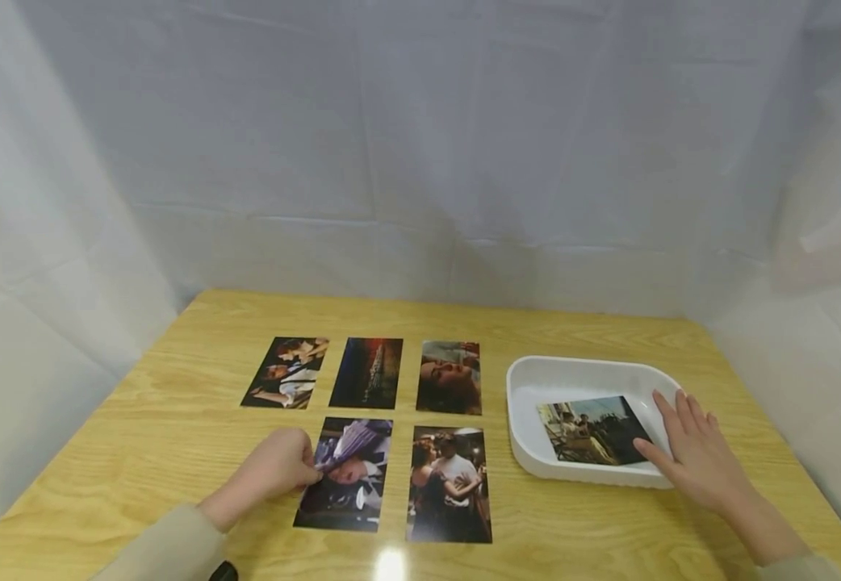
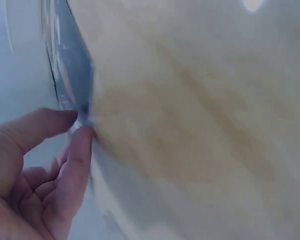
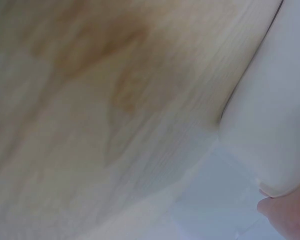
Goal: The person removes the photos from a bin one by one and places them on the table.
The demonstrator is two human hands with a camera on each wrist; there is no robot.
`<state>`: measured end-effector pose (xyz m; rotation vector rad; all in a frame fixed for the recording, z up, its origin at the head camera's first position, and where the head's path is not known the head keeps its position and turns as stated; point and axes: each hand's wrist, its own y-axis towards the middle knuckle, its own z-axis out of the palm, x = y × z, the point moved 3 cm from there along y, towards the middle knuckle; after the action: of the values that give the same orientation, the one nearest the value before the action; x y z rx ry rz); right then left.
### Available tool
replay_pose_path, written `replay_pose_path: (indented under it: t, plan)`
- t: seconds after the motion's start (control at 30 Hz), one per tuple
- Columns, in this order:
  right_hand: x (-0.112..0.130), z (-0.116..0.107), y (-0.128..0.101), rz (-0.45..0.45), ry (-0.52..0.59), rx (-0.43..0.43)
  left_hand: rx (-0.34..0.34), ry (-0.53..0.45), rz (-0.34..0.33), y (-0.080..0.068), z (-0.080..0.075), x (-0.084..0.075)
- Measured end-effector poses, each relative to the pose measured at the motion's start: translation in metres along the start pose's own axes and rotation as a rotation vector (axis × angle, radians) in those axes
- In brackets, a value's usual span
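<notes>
A wooden table (image 1: pixel 173 436) fills the lower half of the head view, with white sheeting behind and on both sides of it. On its right part sits a white tray (image 1: pixel 537 379), and one photo (image 1: pixel 593 431) lies flat inside it. Left of the tray, five more photos lie in two rows — three in the far row (image 1: pixel 366 373), two in the near one.

The right hand (image 1: pixel 689 456) rests on the tray's near right rim, fingers straight and spread, fingertips at the corner of the photo inside. The right wrist view shows only blurred wood grain, the tray's white outer wall (image 3: pixel 275 110) and a sliver of the hand — no photo at all.

The left hand (image 1: pixel 278 468) is at the left edge of the near-left photo (image 1: pixel 348 476). From the head view the grip is hard to read; the left wrist view settles it — thumb and forefinger (image 2: pixel 77 160) pinch the photo's edge (image 2: pixel 72 75), lifted off the wood and seen edge-on.
</notes>
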<state>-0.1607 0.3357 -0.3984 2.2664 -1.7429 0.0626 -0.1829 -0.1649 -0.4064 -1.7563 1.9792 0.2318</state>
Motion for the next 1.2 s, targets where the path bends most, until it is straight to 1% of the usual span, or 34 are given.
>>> replay_pose_path:
  t: [0.13, 0.23, 0.33, 0.43, 0.53, 0.6, 0.73, 0.9, 1.0, 1.2]
  plan:
    - [0.0, -0.001, 0.0, 0.001, -0.006, 0.006, -0.061, -0.005, 0.089, 0.007, -0.008, -0.021]
    - [0.0, -0.002, -0.001, 0.001, -0.007, 0.01, -0.087, -0.054, 0.146, 0.014, -0.016, -0.04]
    - [0.001, -0.002, -0.001, 0.004, -0.004, 0.014, -0.089, -0.116, 0.19, 0.022, -0.022, -0.06]
    - [0.002, -0.002, 0.0, 0.004, -0.003, 0.015, -0.089, -0.166, 0.257, 0.029, -0.023, -0.079]
    - [0.002, -0.002, 0.0, 0.003, -0.003, 0.018, -0.105, -0.19, 0.34, 0.036, -0.019, -0.098]
    - [0.001, -0.003, 0.0, 0.0, -0.002, 0.01, -0.103, -0.203, 0.396, 0.041, -0.016, -0.111]
    - [0.002, -0.002, -0.001, -0.007, 0.003, 0.0, -0.084, -0.226, 0.462, 0.05, -0.009, -0.137]
    - [0.002, 0.001, -0.003, 0.0, 0.011, 0.001, -0.058, -0.268, 0.533, 0.063, 0.005, -0.164]
    - [0.003, 0.0, -0.004, 0.003, 0.012, -0.006, -0.048, -0.285, 0.541, 0.069, 0.013, -0.179]
    - [0.004, -0.002, -0.003, 0.002, 0.01, -0.012, -0.026, -0.331, 0.522, 0.082, 0.034, -0.206]
